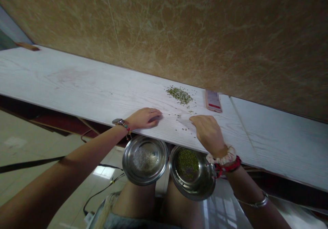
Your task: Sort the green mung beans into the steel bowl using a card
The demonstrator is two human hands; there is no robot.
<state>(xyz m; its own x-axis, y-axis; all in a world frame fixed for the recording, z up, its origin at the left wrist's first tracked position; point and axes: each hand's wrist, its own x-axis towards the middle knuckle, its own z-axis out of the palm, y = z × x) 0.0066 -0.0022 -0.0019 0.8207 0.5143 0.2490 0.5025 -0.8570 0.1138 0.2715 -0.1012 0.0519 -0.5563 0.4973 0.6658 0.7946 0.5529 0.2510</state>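
My left hand [146, 118] lies on the white tabletop near its front edge, fingers stretched out and apparently holding nothing. My right hand [208, 132] is on the tabletop to the right, its fingers curled together beside a few scattered beans; whatever is between the fingertips is hidden. Farther back lies a loose pile of small green mung beans [179, 95], with strays between it and my hands. Below the table edge, over my lap, a steel bowl with white grains [127, 166] sits left of a second steel bowl with green beans [205, 188].
A phone [213, 101] with a lit screen lies right of the pile. A brown marbled wall [164, 34] closes off the back of the white tabletop [84, 85]. A small wooden piece [28, 46] is at the far left. Cables [98, 189] trail near the floor.
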